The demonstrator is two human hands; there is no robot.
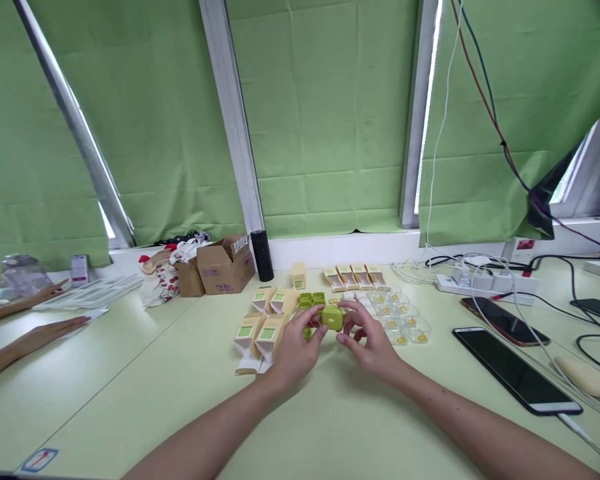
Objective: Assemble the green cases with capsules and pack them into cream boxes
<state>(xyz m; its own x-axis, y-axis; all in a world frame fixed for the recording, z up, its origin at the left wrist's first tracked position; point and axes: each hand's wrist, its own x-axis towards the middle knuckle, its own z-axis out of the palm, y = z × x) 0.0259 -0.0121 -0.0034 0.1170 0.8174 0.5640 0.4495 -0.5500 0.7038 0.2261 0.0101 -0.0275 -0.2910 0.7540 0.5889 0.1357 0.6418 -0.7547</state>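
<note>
A small, rounded olive-green case (pixel 333 318) is held up just above the table, between my two hands. My left hand (pixel 296 345) pinches its left side with thumb and fingers. The curled fingers of my right hand (pixel 373 340) grip its right edge. Behind the hands stand several green square containers (pixel 305 297), partly hidden by my left hand. To the left lie open cardboard boxes (pixel 247 331) with green labels. Clear plastic cups (pixel 401 310) with yellow pieces inside are grouped beyond my right hand.
More small cartons (pixel 354 277) line the back, near a brown cardboard box (pixel 226 265) and a black cylinder (pixel 262 256). A phone (pixel 515 370), cables and a power strip (pixel 485 288) occupy the right. Another person's hands (pixel 63 328) rest at far left.
</note>
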